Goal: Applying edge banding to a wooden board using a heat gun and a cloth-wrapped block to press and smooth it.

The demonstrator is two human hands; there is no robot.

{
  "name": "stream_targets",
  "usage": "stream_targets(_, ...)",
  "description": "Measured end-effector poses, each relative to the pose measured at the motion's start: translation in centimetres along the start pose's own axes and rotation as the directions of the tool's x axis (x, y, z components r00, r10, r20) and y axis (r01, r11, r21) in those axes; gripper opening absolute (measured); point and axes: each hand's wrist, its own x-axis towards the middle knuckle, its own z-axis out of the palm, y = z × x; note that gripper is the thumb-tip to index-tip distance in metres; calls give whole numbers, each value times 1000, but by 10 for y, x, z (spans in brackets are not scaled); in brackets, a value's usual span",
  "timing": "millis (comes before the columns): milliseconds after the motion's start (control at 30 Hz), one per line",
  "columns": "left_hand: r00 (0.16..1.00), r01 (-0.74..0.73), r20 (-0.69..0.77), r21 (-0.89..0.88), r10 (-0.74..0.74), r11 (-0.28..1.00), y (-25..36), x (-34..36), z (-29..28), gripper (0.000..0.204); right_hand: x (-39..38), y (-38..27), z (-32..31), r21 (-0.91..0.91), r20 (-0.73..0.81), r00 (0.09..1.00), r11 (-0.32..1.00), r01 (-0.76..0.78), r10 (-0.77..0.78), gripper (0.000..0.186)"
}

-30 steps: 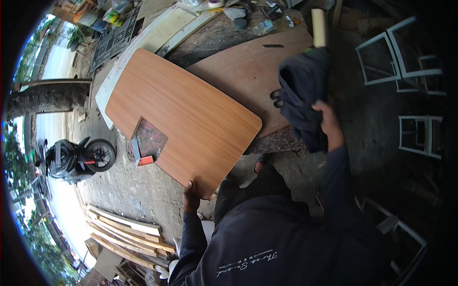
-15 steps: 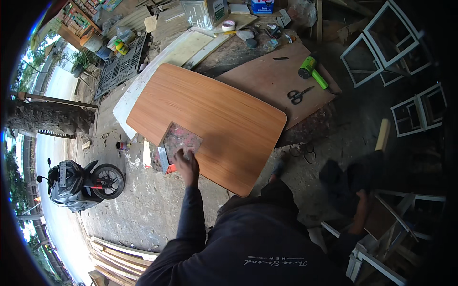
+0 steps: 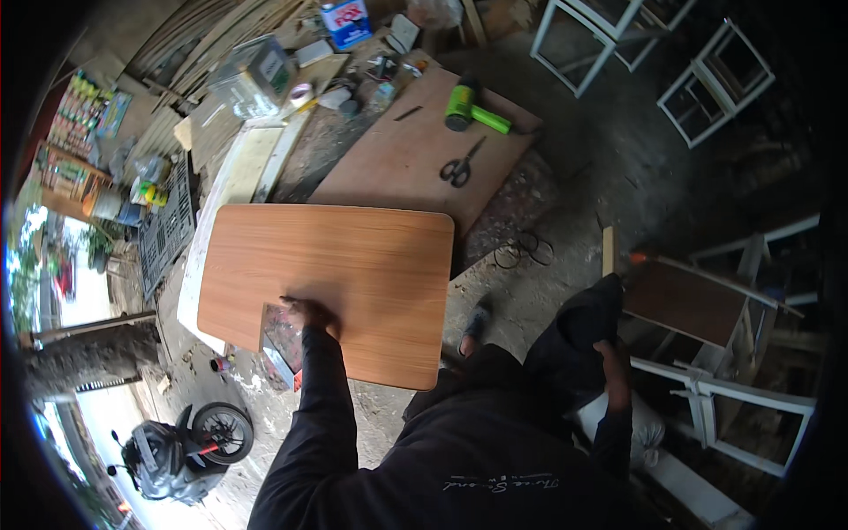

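Note:
A wood-grain board (image 3: 353,256) with rounded corners and a square notch in its near edge lies on the workbench. My left hand (image 3: 309,315) is at the notch's inner corner, fingers curled over the board's edge. Below the notch, a metal blade-like strip (image 3: 278,363) with a red end (image 3: 297,381) sticks out; its rest is hidden. Off to the right, my right hand (image 3: 608,347) grips a dark cloth (image 3: 572,322) that bunches beside my body.
A brown sheet (image 3: 380,172) on the bench carries scissors (image 3: 458,170) and a green heat gun (image 3: 468,108). Beyond lie a tape roll (image 3: 301,94), a blue can (image 3: 345,24) and a clear container (image 3: 253,78). White frames (image 3: 707,84) stand at right; a motorcycle (image 3: 181,455) is parked at left.
My view has turned, so the bench appears rotated. My left hand has moved from over the notch to its edge. My right hand has brought the dark cloth nearer my body.

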Motion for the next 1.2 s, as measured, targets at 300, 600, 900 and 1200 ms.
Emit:
stream_targets(300,946,-272,216,123,242,954,59,-101,-24,94,84,49,17,-139,46,996,988,-65,72,49)
stream_targets(600,911,-389,266,298,315,872,69,-166,92,107,81,43,66,446,202,969,867,-222,145,54)
stream_targets(900,832,-510,462,420,307,751,43,-192,142,104,61,51,146,753,348,904,500,-427,247,43)
stream_targets(1200,647,-547,762,440,25,712,47,-140,141,93,67,97,191,831,233,960,481,-279,154,55)
